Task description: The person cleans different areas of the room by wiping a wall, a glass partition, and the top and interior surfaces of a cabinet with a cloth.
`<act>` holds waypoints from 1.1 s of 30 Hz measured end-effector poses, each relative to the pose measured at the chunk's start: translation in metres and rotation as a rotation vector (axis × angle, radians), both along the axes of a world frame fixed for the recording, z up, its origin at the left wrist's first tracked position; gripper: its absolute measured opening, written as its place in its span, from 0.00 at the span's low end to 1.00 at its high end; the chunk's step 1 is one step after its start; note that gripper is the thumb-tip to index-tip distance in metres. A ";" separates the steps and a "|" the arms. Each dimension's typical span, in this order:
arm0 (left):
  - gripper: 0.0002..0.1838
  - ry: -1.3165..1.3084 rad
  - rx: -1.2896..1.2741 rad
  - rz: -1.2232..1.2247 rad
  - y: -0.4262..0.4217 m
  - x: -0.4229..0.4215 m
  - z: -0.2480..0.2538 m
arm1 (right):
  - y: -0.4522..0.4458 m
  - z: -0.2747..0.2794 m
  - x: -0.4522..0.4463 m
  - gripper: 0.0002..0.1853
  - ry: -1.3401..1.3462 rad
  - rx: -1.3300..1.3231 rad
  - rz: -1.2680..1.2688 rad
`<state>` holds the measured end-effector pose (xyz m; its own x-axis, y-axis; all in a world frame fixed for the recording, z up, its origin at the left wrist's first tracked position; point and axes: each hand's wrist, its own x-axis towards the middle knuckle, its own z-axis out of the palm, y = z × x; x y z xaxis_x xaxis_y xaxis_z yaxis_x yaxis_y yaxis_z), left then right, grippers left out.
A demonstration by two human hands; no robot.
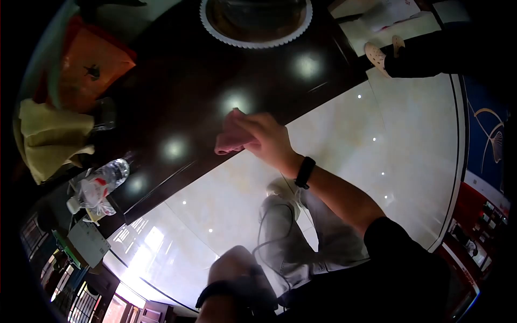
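My right hand (272, 140), with a black band at the wrist, is closed on a folded pink cloth (233, 134). The cloth is over the front edge of a dark, glossy table (161, 107); whether it touches the surface is hard to make out. Down near my legs is my left hand (235, 264), also with a dark band at the wrist. It is blurred and its fingers do not show.
A round tray with a white scalloped rim (256, 45) stands at the table's far side. On the left are an orange bag (94, 67), a yellowish cloth (51, 134) and a clear plastic bottle (110, 175). Another person's shoe (376, 58) shows at upper right.
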<state>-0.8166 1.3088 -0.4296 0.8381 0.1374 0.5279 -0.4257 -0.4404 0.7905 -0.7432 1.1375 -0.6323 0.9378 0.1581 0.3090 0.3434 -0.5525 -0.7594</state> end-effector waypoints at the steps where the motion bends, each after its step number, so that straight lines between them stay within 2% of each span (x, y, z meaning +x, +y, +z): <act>1: 0.19 -0.001 0.010 -0.010 -0.003 -0.004 -0.012 | -0.003 -0.005 0.002 0.30 -0.034 0.010 0.011; 9: 0.17 -0.028 0.070 -0.087 -0.005 -0.053 -0.100 | -0.003 -0.025 0.006 0.29 -0.330 0.133 -0.014; 13: 0.17 -0.027 0.104 -0.091 0.003 -0.092 -0.135 | 0.001 -0.039 0.010 0.22 -0.461 0.181 -0.016; 16: 0.16 -0.017 0.104 -0.083 0.011 -0.113 -0.143 | 0.001 -0.039 0.011 0.17 -0.511 0.182 -0.058; 20: 0.15 -0.008 0.090 -0.084 0.025 -0.129 -0.144 | -0.002 -0.037 0.012 0.18 -0.449 0.101 -0.063; 25: 0.14 -0.012 0.066 -0.107 0.048 -0.149 -0.152 | 0.000 -0.037 0.015 0.17 -0.517 0.063 -0.059; 27: 0.14 -0.010 0.061 -0.121 0.057 -0.155 -0.152 | -0.009 -0.015 0.003 0.19 -0.373 0.161 0.097; 28: 0.14 -0.010 0.058 -0.126 0.061 -0.159 -0.153 | -0.009 -0.016 0.003 0.18 -0.458 0.165 0.099; 33: 0.13 -0.003 0.045 -0.144 0.074 -0.166 -0.161 | -0.010 -0.019 0.010 0.17 -0.459 0.158 0.133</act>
<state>-0.9821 1.3833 -0.5906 0.8461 -0.0074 0.5329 -0.4888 -0.4095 0.7703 -0.7331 1.1273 -0.6518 0.6743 0.1850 0.7149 0.7214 -0.3721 -0.5841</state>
